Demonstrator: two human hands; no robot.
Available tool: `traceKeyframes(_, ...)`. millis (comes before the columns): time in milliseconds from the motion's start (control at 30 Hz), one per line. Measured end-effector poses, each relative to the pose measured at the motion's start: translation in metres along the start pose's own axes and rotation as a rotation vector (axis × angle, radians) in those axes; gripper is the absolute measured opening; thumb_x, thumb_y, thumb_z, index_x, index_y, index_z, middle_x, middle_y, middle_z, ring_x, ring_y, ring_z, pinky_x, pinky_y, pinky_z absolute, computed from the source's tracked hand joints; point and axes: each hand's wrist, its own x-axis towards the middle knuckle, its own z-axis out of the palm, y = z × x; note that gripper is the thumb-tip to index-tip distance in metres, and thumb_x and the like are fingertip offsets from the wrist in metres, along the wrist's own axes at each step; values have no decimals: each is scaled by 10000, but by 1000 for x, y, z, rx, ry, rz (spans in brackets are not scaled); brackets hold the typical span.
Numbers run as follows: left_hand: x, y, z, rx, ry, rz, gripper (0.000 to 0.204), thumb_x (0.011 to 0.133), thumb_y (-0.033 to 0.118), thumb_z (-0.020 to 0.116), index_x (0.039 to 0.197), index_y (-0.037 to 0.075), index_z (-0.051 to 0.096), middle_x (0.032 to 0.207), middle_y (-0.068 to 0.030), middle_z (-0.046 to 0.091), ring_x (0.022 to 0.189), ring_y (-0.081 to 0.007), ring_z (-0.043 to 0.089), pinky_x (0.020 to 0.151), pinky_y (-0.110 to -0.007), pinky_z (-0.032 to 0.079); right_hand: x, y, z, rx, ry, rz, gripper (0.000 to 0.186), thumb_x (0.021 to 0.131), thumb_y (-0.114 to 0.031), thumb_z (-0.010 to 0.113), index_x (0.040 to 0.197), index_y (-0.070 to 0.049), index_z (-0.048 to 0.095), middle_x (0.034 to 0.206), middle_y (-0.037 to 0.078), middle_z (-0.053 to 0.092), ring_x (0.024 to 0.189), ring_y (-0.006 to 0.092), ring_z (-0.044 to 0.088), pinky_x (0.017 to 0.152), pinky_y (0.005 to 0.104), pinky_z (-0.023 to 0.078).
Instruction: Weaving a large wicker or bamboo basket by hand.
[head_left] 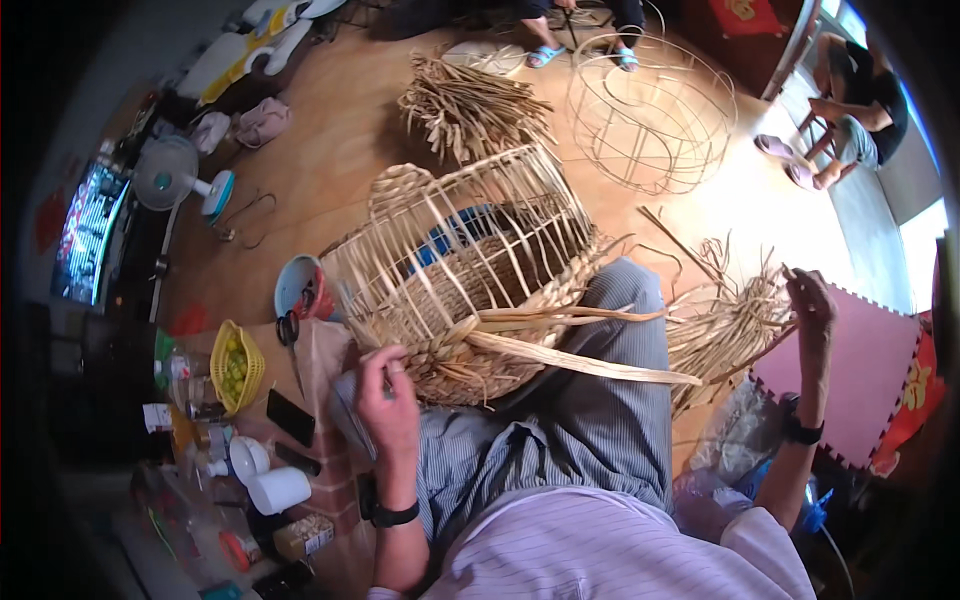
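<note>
A half-woven straw basket point(470, 285) with upright open ribs lies across my lap, a blue object point(445, 240) inside it. Long flat pale strands point(610, 368) trail rightward from its woven rim. My left hand point(388, 390) is at the basket's lower left edge, fingers loosely bent and apart; whether they touch the weave I cannot tell. My right hand point(810, 300) is raised at the far right, fingers closed on a dry straw strand above a loose bundle of straw point(730, 330) beside my knee.
At left stand a yellow basket of green fruit point(235, 365), scissors point(288, 330), cups point(278, 490), a bowl point(298, 280) and a fan point(170, 175). Ahead lie another straw bundle point(460, 105) and wire frames point(655, 120). Two people point(850, 120) sit farther off. A pink mat point(845, 370) lies right.
</note>
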Motion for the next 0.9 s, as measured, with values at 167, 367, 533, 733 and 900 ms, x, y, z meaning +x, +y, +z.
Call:
traceKeyframes(167,20,33,21,70,-110,209,207,921,-18,659,1121,27,690,1057,-132,720,1040,-298,688,932,-391,538,-16,-122,110,780,-316,143,228,1002,30,599,1217,13,673,1038,53,609,1004,145,600,901,268,485)
traceKeyframes(367,29,32,42,264,-247,236,256,880,43,725,1127,38,661,1011,-162,713,976,-360,664,901,-459,511,-32,-220,200,135,-365,-332,192,916,-121,757,1062,-53,653,951,134,668,801,341,707,666,400,566)
traceKeyframes(533,34,35,47,254,-292,122,202,861,41,742,1050,41,673,963,-179,725,917,-384,673,898,-463,495,-25,-242,246,25,-371,-450,159,903,-167,743,942,-58,633,915,132,650,790,375,688,663,450,569)
traceKeyframes(733,36,29,61,277,-175,270,60,847,-11,633,867,34,598,774,-153,634,807,-354,652,815,-459,480,-22,-243,277,-125,-377,-513,204,833,-171,757,909,-38,624,922,146,654,812,377,699,678,476,566)
traceKeyframes(900,28,16,72,189,-219,119,141,823,-76,620,932,3,577,836,-181,638,875,-404,666,733,-500,518,-23,-255,288,-186,-458,-533,300,755,-221,826,892,-38,632,926,140,664,810,352,712,675,464,567)
